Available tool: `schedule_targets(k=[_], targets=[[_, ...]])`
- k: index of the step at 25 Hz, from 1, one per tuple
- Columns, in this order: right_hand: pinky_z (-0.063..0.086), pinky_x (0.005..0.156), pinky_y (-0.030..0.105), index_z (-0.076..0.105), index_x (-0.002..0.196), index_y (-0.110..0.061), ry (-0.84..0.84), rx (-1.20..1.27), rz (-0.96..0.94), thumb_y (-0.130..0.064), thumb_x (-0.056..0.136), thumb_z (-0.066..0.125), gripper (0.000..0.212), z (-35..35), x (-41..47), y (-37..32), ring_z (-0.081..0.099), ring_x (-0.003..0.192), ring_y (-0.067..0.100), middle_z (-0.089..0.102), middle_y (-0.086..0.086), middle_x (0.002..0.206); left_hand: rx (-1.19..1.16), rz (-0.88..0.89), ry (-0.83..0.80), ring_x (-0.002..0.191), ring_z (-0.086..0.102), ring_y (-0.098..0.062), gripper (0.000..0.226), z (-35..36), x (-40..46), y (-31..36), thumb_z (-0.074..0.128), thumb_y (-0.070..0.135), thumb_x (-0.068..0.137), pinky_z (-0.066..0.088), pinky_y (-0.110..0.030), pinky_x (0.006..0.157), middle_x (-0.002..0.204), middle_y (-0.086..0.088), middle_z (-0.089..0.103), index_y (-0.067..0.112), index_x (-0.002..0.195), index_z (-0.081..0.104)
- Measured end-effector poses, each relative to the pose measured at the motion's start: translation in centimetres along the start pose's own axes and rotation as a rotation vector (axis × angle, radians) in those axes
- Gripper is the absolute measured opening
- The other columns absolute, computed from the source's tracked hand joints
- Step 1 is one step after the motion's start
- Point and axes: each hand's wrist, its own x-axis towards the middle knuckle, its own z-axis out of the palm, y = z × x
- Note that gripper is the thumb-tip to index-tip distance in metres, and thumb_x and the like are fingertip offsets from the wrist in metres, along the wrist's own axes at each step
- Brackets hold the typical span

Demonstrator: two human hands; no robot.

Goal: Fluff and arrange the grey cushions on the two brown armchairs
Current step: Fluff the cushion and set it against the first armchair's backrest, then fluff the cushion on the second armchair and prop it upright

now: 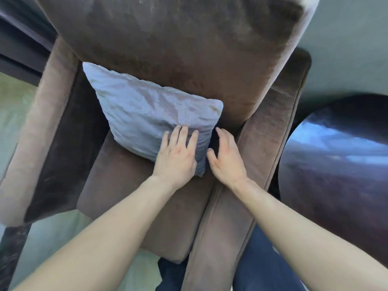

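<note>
While the camera looks steeply down, one brown armchair fills most of the head view. At far left, pale floor shows beyond the left armrest, which is lighter on top and dark on its inner face. Next to the right, the grey cushion stands tilted on the seat, leaning against the backrest. Its upper left corner points toward the left armrest; its lower corner rests on the seat near the right armrest. The fabric is creased across the whole face.

Left hand: laid flat on the lower right part of the cushion, palm down. Its fingers are straight and held close together, pressing the fabric; nothing is pinched. The thumb is hidden from view.

Right hand: beside the cushion's right edge, in the gap between cushion and right armrest. Its fingers are extended and close together, thumb splayed toward the cushion. Whether it touches the cushion cannot be told. It grips nothing.

Both forearms are bare. Blue trousers show at the bottom, either side of the right armrest. At far right, a dark, glossy round surface stands just beside the chair. Only one armchair and one cushion are visible.
</note>
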Motion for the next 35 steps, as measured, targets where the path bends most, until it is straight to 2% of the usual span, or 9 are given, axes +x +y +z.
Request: schedule_targets(k=[2,5,8,12,17,20,25,30,35], targets=[[0.022,0.127,0.044,0.030,0.157,-0.008,-0.141,-0.225,-0.082,-0.033,0.104,0.048,0.061,-1.1,-2.0,0.8,0.024,0.153,0.031,0.027,0.018,0.164,-0.022,-0.095,-0.086,0.154,0.022,-0.038,0.075,-0.3,-2.2,1.1,0.055,0.033,0.096,0.021,-0.054,0.126,0.167,-0.020,0.022,0.013,0.160,0.022],[0.012,0.127,0.053,0.025,0.159,-0.013,-0.241,-0.554,-0.091,-0.049,0.106,0.032,0.065,-2.9,-5.5,1.6,0.015,0.156,0.035,0.019,0.018,0.167,-0.084,-0.175,-0.099,0.156,0.018,-0.037,0.076,-1.2,-6.4,3.1,0.054,0.033,0.096,0.019,-0.054,0.127,0.169,-0.020,0.018,0.015,0.161,0.019],[0.005,0.126,0.058,0.016,0.162,-0.019,-0.298,-0.691,-0.047,-0.056,0.104,0.026,0.068,-4.7,-10.3,2.4,0.005,0.158,0.035,0.008,0.013,0.170,-0.103,-0.166,-0.095,0.156,0.018,-0.037,0.076,-1.6,-11.6,4.8,0.055,0.034,0.096,0.019,-0.055,0.126,0.169,-0.021,0.019,0.015,0.161,0.021],[0.007,0.126,0.059,0.010,0.162,-0.023,-0.255,-0.796,0.040,-0.061,0.102,0.024,0.072,-6.6,-19.1,4.1,0.001,0.158,0.035,0.003,0.011,0.171,-0.138,-0.162,-0.076,0.157,0.015,-0.034,0.075,-1.9,-18.9,7.5,0.051,0.040,0.099,0.018,-0.055,0.127,0.170,-0.019,0.017,0.016,0.162,0.017],[0.002,0.125,0.060,0.007,0.163,-0.024,-0.157,-0.697,0.204,-0.064,0.101,0.024,0.075,-9.1,-30.4,5.1,-0.004,0.158,0.033,-0.002,0.009,0.172,-0.115,0.002,-0.097,0.158,0.013,-0.033,0.077,-2.1,-24.4,12.8,0.044,0.052,0.101,0.017,-0.054,0.127,0.171,-0.017,0.014,0.017,0.163,0.013],[0.002,0.125,0.061,0.007,0.163,-0.026,-0.076,-0.645,0.329,-0.064,0.100,0.026,0.076,-12.6,-36.9,8.1,-0.005,0.158,0.033,-0.003,0.008,0.172,-0.115,0.120,-0.135,0.159,0.012,-0.033,0.078,-2.8,-25.4,18.8,0.043,0.054,0.101,0.015,-0.056,0.128,0.171,-0.017,0.013,0.018,0.163,0.013],[0.004,0.125,0.060,0.009,0.163,-0.026,0.072,-0.562,0.578,-0.064,0.099,0.030,0.077,-20.4,-49.4,15.7,-0.001,0.158,0.032,0.000,0.008,0.172,-0.075,0.327,-0.125,0.156,0.019,-0.033,0.077,-4.6,-27.3,30.8,0.045,0.058,0.099,0.019,-0.057,0.125,0.168,-0.019,0.022,0.017,0.160,0.022],[0.005,0.126,0.058,0.011,0.162,-0.027,0.258,-0.453,0.783,-0.064,0.099,0.032,0.076,-29.2,-63.5,24.5,0.001,0.158,0.031,0.000,0.007,0.172,-0.012,0.512,-0.067,0.153,0.024,-0.035,0.076,-8.2,-29.8,46.9,0.044,0.060,0.098,0.022,-0.057,0.123,0.166,-0.020,0.027,0.017,0.158,0.026],[0.004,0.125,0.059,0.015,0.161,-0.026,0.351,-0.345,0.826,-0.064,0.099,0.035,0.076,-34.7,-75.2,32.1,0.002,0.158,0.030,0.003,0.008,0.171,0.011,0.588,-0.071,0.150,0.027,-0.036,0.064,-10.5,-35.0,62.2,0.047,0.048,0.100,0.026,-0.053,0.121,0.161,-0.020,0.031,0.015,0.153,0.033]])
